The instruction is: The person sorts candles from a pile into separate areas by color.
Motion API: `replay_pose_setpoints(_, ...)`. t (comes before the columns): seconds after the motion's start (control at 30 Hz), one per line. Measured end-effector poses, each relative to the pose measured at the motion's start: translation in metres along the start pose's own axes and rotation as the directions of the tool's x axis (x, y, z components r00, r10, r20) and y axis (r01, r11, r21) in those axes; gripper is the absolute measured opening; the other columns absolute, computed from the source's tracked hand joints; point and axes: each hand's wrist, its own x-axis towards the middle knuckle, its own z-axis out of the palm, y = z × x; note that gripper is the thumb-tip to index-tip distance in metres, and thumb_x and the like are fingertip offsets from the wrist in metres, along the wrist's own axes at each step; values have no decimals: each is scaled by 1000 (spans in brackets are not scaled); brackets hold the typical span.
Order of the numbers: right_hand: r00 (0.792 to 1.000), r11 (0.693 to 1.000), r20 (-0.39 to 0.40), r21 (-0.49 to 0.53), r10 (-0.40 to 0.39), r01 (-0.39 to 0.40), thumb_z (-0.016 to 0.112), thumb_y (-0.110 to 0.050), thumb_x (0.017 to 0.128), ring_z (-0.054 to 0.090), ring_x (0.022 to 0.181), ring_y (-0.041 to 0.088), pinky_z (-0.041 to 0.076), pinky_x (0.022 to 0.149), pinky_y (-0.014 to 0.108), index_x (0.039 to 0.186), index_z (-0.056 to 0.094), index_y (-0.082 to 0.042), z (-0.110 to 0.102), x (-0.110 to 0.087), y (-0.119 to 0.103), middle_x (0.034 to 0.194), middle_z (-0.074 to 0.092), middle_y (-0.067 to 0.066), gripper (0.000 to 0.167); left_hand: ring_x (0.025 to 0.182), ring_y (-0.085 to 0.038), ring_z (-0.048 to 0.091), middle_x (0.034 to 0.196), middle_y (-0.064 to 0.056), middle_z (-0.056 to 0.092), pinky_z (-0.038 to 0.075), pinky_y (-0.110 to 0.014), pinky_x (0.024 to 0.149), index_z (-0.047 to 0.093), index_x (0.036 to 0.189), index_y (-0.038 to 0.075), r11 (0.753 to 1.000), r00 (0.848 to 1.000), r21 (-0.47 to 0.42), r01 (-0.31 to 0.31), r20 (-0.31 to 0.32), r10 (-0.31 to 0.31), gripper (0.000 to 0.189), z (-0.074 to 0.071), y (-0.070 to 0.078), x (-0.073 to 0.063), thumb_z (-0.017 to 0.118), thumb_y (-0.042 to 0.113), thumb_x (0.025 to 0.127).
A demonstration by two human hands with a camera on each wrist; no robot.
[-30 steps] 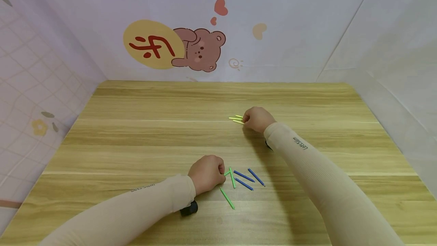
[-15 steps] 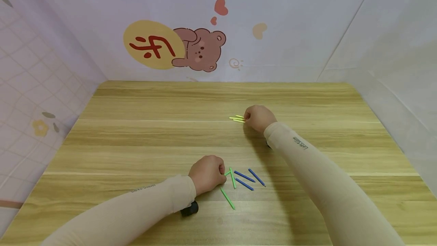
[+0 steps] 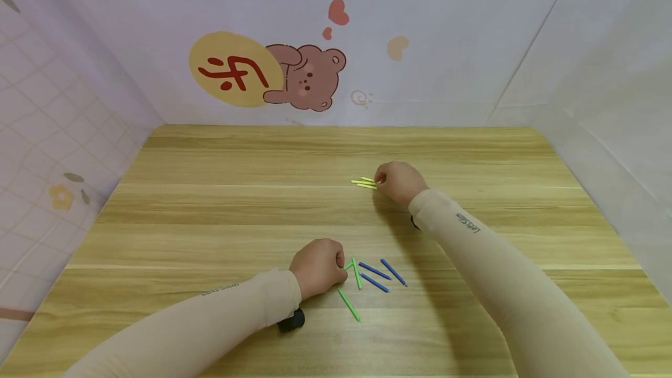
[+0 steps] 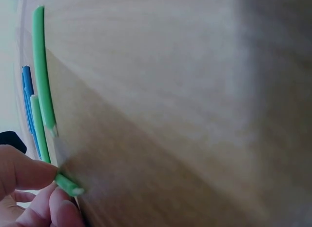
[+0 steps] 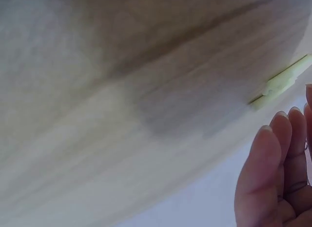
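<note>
My left hand (image 3: 317, 268) pinches a thin green candle (image 4: 67, 184) between thumb and fingers, low over the table. One green candle (image 3: 357, 273) lies just right of its fingertips and another green candle (image 3: 349, 305) lies nearer the front. My right hand (image 3: 401, 183) is farther back, its fingertips at the right ends of several thin yellow candles (image 3: 361, 182) lying nearly parallel. The right wrist view shows the fingers fairly straight, a little apart from the yellow candles (image 5: 280, 85), with nothing gripped.
Three blue candles (image 3: 375, 283) lie slanted to the right of the green ones. The wooden table (image 3: 236, 203) meets a white printed curtain (image 3: 446, 74) at the back and on both sides. Both forearms wear beige sleeves (image 3: 226, 308).
My right hand has eased slightly up and away from the ends of the yellow candles, which lie closer together now. My left hand has stayed in place.
</note>
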Motion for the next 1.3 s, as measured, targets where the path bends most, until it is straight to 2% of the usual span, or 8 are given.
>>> replay_pose_setpoints(0.33, 1000, 999, -4, 46, -21, 21, 61, -9, 88, 62, 93, 27, 49, 84, 42, 107, 69, -3, -5, -10, -5, 102, 68, 12, 22, 58, -11, 44, 62, 6, 48, 33, -24, 52, 55, 64, 13, 1000, 1000, 4, 0, -1, 0, 21, 0, 1, 0, 71, 5, 74)
replay_pose_setpoints(0.57, 998, 996, -31, 73, -50, 53, 62, -8, 87, 62, 86, 24, 50, 77, 40, 103, 70, -4, -9, -26, -13, 96, 68, 9, 18, 59, -12, 45, 62, 5, 49, 33, -24, 52, 55, 64, 12, 1000, 1000, 3, -5, -2, 5, 21, -1, 2, -1, 71, 5, 75)
replay_pose_setpoints(0.73, 994, 993, 1, 38, -108, 108, 66, -6, 86, 62, 86, 22, 50, 79, 38, 100, 70, -4, -6, -41, -20, 93, 68, 7, 15, 59, -12, 44, 62, 5, 49, 33, -24, 52, 55, 64, 12, 1000, 1000, 5, 0, 0, 0, 20, -1, 1, -1, 71, 5, 75)
replay_pose_setpoints(0.93, 978, 978, 15, 5, -210, 210, 64, 0, 84, 62, 83, 20, 51, 79, 36, 93, 71, -4, 1, -54, -22, 87, 67, 4, 12, 58, -13, 45, 62, 4, 49, 33, -25, 52, 55, 64, 12, 1000, 1000, 9, 1, 3, -1, 20, -1, 1, -1, 71, 5, 75)
replay_pose_setpoints(1.1, 967, 969, 55, 3, -248, 248, 64, 0, 83, 61, 83, 18, 50, 78, 35, 92, 70, -6, 6, -61, -24, 87, 67, 1, 13, 58, -13, 45, 62, 4, 49, 34, -25, 52, 55, 64, 12, 1000, 1000, 14, 3, -3, -3, 20, -1, 1, -1, 72, 6, 74)
replay_pose_setpoints(1.3, 957, 958, 60, -15, -285, 286, 67, 0, 81, 60, 80, 15, 50, 77, 33, 90, 70, -7, 11, -71, -28, 85, 67, -1, 12, 59, -13, 45, 63, 4, 49, 34, -25, 53, 56, 64, 12, 1000, 1000, 14, 8, -6, -8, 20, -1, 1, -1, 72, 7, 74)
